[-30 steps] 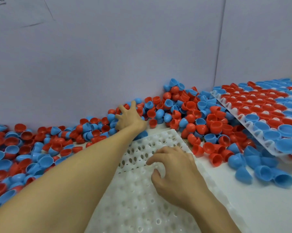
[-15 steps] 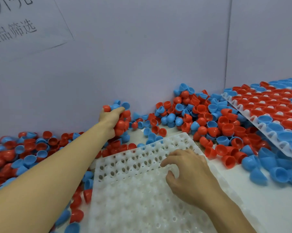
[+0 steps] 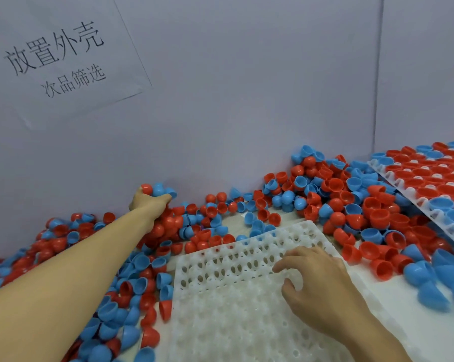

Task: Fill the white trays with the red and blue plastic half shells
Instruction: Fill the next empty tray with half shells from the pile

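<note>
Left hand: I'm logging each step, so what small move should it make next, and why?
Probably draw the left hand back toward the empty white tray. It is cupped around a bunch of red and blue shells against the wall, while the right hand rests on the tray, whose visible cells hold nothing.

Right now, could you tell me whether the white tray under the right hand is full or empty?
Empty: the white tray shows only bare sockets around the right hand.
</note>
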Available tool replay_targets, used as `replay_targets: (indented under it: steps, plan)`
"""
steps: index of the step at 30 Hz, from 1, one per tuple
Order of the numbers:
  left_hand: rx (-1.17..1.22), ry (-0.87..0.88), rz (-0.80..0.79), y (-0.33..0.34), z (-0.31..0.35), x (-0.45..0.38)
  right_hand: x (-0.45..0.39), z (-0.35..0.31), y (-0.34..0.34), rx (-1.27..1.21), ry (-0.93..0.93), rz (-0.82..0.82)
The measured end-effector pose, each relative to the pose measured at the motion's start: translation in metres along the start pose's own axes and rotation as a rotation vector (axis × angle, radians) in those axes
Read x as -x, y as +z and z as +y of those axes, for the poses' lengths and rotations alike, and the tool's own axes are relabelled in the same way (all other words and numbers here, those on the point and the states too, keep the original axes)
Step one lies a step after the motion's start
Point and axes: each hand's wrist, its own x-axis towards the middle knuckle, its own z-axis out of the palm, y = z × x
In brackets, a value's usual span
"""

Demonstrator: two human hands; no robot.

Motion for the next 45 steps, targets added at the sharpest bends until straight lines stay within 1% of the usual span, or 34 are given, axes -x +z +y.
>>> replay_targets:
  steps: [3,6,9,13,18,23,27,31,34,37,39,40,42,45]
  plan:
    - [0.171,-0.067,-0.086,-0.005,0.005,-0.005,0.0,0.0,-0.001,-0.005,0.001,-0.009]
    - [0.307,-0.087,-0.084,-0.007,0.009,-0.001,0.0,0.0,-0.002,-0.006,0.01,-0.018]
    - [0.528,-0.133,-0.118,-0.014,0.016,0.016,0.0,-0.001,-0.003,-0.006,0.012,-0.019]
    - [0.835,-0.21,-0.276,-0.033,0.028,0.065,0.001,-0.002,-0.005,0.004,0.015,-0.031]
    - [1.092,-0.3,-0.464,-0.059,0.01,0.154,0.002,-0.006,-0.01,0.039,0.013,-0.057]
    - [1.303,-0.416,-0.509,-0.066,-0.026,0.21,0.004,-0.011,-0.014,0.067,0.01,-0.079]
    - [1.35,-0.489,-0.51,-0.058,-0.044,0.212,0.002,-0.015,-0.015,0.104,0.008,-0.098]
    - [1.358,-0.482,-0.532,-0.045,-0.055,0.202,-0.002,-0.02,-0.013,0.102,0.025,-0.11]
    - [1.281,-0.42,-0.588,-0.038,-0.061,0.195,-0.004,-0.019,-0.011,0.092,0.054,-0.08]
    - [1.208,-0.321,-0.662,-0.037,-0.065,0.186,-0.004,-0.027,-0.011,0.155,0.009,0.011]
    - [1.175,-0.231,-0.673,-0.038,-0.067,0.181,-0.012,-0.041,-0.018,0.15,-0.056,0.072]
    - [1.164,-0.183,-0.666,-0.039,-0.068,0.179,-0.019,-0.05,-0.024,0.116,-0.109,0.084]
    - [1.142,-0.095,-0.654,-0.041,-0.068,0.178,-0.037,-0.075,-0.033,0.002,-0.197,0.042]
    - [1.102,-0.015,-0.678,-0.046,-0.068,0.178,-0.058,-0.119,-0.028,-0.263,-0.264,-0.038]
